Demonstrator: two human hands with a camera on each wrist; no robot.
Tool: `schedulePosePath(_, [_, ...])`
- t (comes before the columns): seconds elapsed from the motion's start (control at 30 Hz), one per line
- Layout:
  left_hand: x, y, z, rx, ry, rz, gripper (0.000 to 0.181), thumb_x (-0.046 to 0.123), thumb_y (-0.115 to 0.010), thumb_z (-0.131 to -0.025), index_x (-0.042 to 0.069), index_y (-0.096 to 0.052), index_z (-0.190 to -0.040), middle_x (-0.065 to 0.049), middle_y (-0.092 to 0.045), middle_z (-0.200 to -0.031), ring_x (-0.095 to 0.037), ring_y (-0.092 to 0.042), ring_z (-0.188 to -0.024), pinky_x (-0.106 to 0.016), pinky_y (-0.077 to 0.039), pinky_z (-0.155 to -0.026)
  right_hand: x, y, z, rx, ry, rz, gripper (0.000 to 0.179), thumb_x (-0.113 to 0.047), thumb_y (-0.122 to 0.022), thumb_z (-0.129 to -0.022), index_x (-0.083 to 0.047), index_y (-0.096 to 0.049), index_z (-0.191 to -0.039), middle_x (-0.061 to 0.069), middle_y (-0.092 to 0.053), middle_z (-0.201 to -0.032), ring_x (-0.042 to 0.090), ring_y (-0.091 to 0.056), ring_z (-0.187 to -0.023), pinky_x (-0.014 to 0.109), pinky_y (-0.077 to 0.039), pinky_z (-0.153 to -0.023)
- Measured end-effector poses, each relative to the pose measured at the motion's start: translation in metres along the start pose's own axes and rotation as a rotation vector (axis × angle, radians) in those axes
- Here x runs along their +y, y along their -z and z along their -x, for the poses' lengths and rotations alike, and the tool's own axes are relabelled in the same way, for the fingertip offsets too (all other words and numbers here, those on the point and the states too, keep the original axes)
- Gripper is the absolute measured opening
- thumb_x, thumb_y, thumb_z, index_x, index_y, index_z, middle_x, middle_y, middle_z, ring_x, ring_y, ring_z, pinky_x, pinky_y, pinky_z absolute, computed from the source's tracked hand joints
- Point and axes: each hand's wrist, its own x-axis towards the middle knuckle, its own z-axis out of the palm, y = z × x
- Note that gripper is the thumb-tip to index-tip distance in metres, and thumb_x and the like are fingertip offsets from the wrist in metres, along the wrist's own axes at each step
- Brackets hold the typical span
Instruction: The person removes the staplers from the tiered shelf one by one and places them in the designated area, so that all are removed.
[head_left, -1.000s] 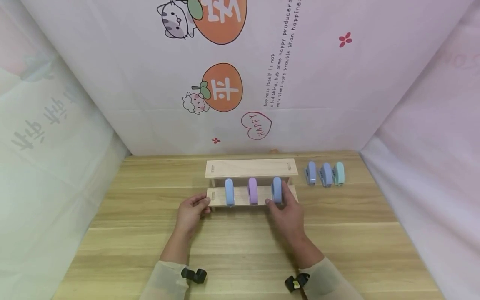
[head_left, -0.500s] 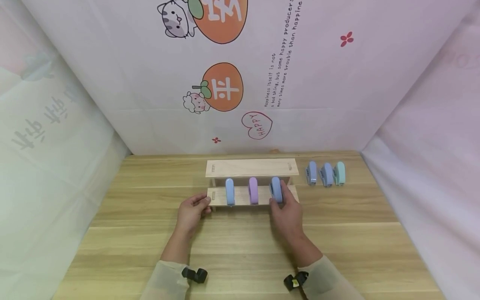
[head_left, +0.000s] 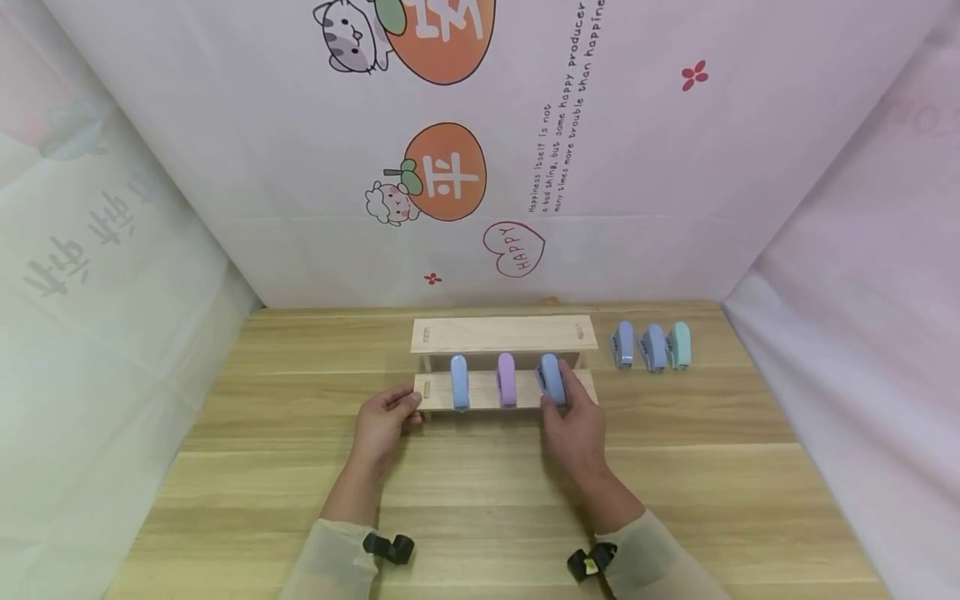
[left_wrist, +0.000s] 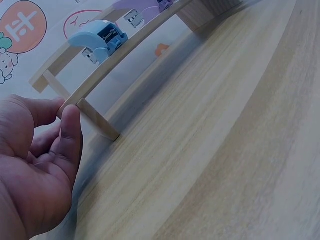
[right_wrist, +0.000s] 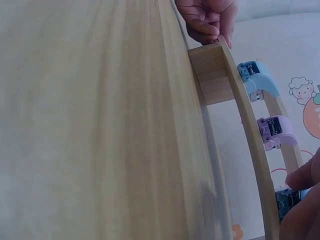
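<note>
A two-tier wooden rack (head_left: 480, 395) stands on the table. Along its lower front board sit a light blue stapler (head_left: 459, 383), a purple stapler (head_left: 506, 381) and a darker blue stapler (head_left: 552, 380). My left hand (head_left: 378, 425) pinches the left end of that board between thumb and fingers, as the left wrist view shows too. My right hand (head_left: 577, 425) grips the darker blue stapler at the right end, thumb at its front and fingers along its right side. That stapler leans slightly, its top tipped leftward. In the right wrist view the fingers partly cover it.
Right of the rack, two blue staplers (head_left: 622, 345) and a mint green stapler (head_left: 678, 346) stand in a row. The rack's higher back board (head_left: 502, 334) has nothing on it. A printed white cloth (head_left: 615, 250) hangs behind the table.
The darker blue stapler in my right hand has shifted slightly left and turned at an angle, with the right thumb moving a little right. My left hand keeps its hold on the board.
</note>
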Motion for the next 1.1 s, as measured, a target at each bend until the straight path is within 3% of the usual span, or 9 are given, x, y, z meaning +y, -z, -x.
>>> schedulePosePath(0.23, [0.000, 0.000, -0.001, 0.003, 0.005, 0.001, 0.038, 0.016, -0.075, -0.097, 0.001, -0.067, -0.131, -0.017, -0.071, -0.119, -0.022, -0.071, -0.086, -0.029, -0.065, -0.079, 0.002, 0.003, 0.003, 0.029, 0.013, -0.051, 0.060, 0.000, -0.070, -0.094, -0.006, -0.052, -0.151, 0.017, -0.054, -0.151, 0.036, -0.051, -0.139, 0.053, -0.042, -0.117])
schedulePosePath(0.43, [0.000, 0.000, -0.001, -0.001, 0.010, 0.002, 0.038, 0.016, -0.075, -0.097, 0.001, -0.067, -0.131, -0.017, -0.071, -0.119, -0.022, -0.071, -0.087, -0.029, -0.065, -0.078, 0.007, 0.010, 0.002, 0.056, -0.027, -0.054, 0.060, -0.003, -0.071, -0.095, -0.012, -0.053, -0.151, 0.011, -0.051, -0.155, 0.034, -0.050, -0.140, 0.054, -0.042, -0.117])
schedulePosePath(0.7, [0.001, 0.001, 0.001, -0.005, 0.026, -0.007, 0.040, 0.018, -0.076, -0.097, 0.002, -0.066, -0.132, -0.017, -0.069, -0.120, -0.023, -0.070, -0.090, -0.028, -0.064, -0.080, 0.012, 0.021, -0.001, 0.077, -0.022, -0.064, 0.061, -0.003, -0.070, -0.096, -0.017, -0.052, -0.153, 0.007, -0.052, -0.154, 0.032, -0.049, -0.141, 0.054, -0.041, -0.118])
schedulePosePath(1.1, [0.001, 0.001, 0.000, -0.002, 0.022, -0.011, 0.037, 0.016, -0.074, -0.098, 0.002, -0.067, -0.132, -0.016, -0.071, -0.117, -0.022, -0.070, -0.086, -0.029, -0.065, -0.078, 0.015, 0.035, -0.001, 0.136, 0.008, -0.034, 0.058, 0.001, -0.071, -0.094, -0.008, -0.055, -0.148, 0.014, -0.056, -0.150, 0.032, -0.052, -0.138, 0.053, -0.043, -0.116])
